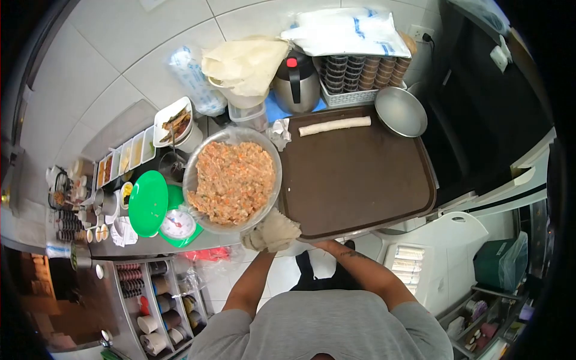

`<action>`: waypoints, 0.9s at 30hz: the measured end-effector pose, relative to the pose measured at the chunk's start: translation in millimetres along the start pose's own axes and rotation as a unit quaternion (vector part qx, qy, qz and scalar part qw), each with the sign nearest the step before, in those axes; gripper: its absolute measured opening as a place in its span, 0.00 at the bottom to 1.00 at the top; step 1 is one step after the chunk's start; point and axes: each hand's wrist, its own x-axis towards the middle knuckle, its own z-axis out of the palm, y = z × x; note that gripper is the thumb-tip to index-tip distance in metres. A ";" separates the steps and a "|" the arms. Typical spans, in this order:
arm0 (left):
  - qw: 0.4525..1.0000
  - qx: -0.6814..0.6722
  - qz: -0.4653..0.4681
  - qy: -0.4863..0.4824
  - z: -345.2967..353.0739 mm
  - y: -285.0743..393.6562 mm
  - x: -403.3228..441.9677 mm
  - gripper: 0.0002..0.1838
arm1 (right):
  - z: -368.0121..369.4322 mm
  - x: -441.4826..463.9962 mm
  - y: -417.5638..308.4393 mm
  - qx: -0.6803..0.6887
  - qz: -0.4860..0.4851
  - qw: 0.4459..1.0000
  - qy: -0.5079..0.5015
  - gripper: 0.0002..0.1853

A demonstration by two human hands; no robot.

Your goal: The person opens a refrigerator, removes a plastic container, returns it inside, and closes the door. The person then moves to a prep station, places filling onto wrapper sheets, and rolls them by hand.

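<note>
A crumpled beige cloth [273, 231] is bunched at the counter's front edge, between the bowl and the tray. My left forearm runs up into this cloth, which covers my left hand. My right hand [321, 243] is at the tray's front edge, close to the cloth, with its fingers hidden. A large plastic-lined bowl [275, 180] holds a minced mixture with orange bits [234, 180]. To its right lies a brown tray [360, 180]. One pale, thin roll [335, 125] rests near the tray's back edge.
Left of the bowl are a kitchen scale [178, 225], a green plate [148, 204] and several ingredient containers [125, 156]. Behind stand a steel jug [297, 84] and stacked lidded cups [360, 72]. A metal bowl [401, 112] overlaps the tray's back right corner. Below left, a drawer [162, 306] is open.
</note>
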 end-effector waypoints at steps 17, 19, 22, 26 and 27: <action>1.000 -0.009 0.019 0.005 -29.3 -3.9 2.1 0.13 | 30.5 26.8 26.9 0.241 -0.013 0.969 0.063 0.27; 1.000 -0.009 0.024 0.011 -27.2 -4.8 3.1 0.13 | 23.8 26.3 21.5 0.239 0.009 0.970 0.042 0.29; 0.999 -0.007 0.037 0.020 -24.7 -7.8 6.9 0.13 | 6.1 15.7 4.4 0.182 0.049 0.982 -0.002 0.33; 0.998 -0.006 0.052 0.033 -24.2 -11.1 9.7 0.14 | -33.7 18.4 -52.1 -0.124 0.080 0.983 -0.113 0.33; 0.998 -0.007 0.056 0.038 -23.4 -11.2 9.1 0.14 | -28.9 20.5 -46.8 -0.134 0.084 0.982 -0.106 0.32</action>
